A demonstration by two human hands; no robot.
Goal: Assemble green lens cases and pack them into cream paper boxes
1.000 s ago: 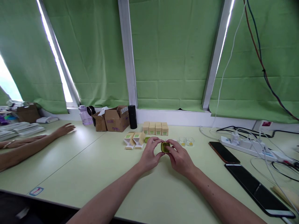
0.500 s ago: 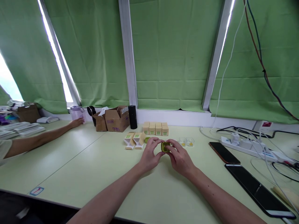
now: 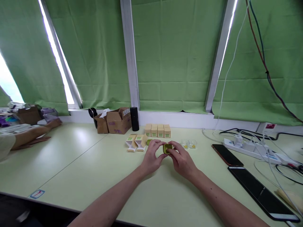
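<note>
Between my two hands, a small square olive-green container (image 3: 166, 147) is held up above the table, its open side facing me. My left hand (image 3: 153, 156) pinches its left edge between thumb and fingers. From the other side my right hand (image 3: 182, 159) grips it, a finger reaching into the hollow. Behind my left hand lies another green piece (image 3: 149, 142), partly hidden. Two opened small cardboard boxes (image 3: 136, 142) stand to the left of it. Several closed small boxes (image 3: 157, 130) form a row farther back. Two clear little cups (image 3: 188, 144) with yellow bits sit to the right.
Brown cartons (image 3: 118, 121) and a black cylinder (image 3: 134, 119) stand by the wall. At right lie a phone (image 3: 227, 154), a larger black tablet-like device (image 3: 262, 192) and a power strip (image 3: 252, 149) with cables. A co-worker's arm (image 3: 30, 137) rests at far left beside a purple bottle (image 3: 49, 114).
The co-worker's hand has drawn the purple bottle leftward along the wall, and a second hand now shows there. My hands and the green container have hardly moved.
</note>
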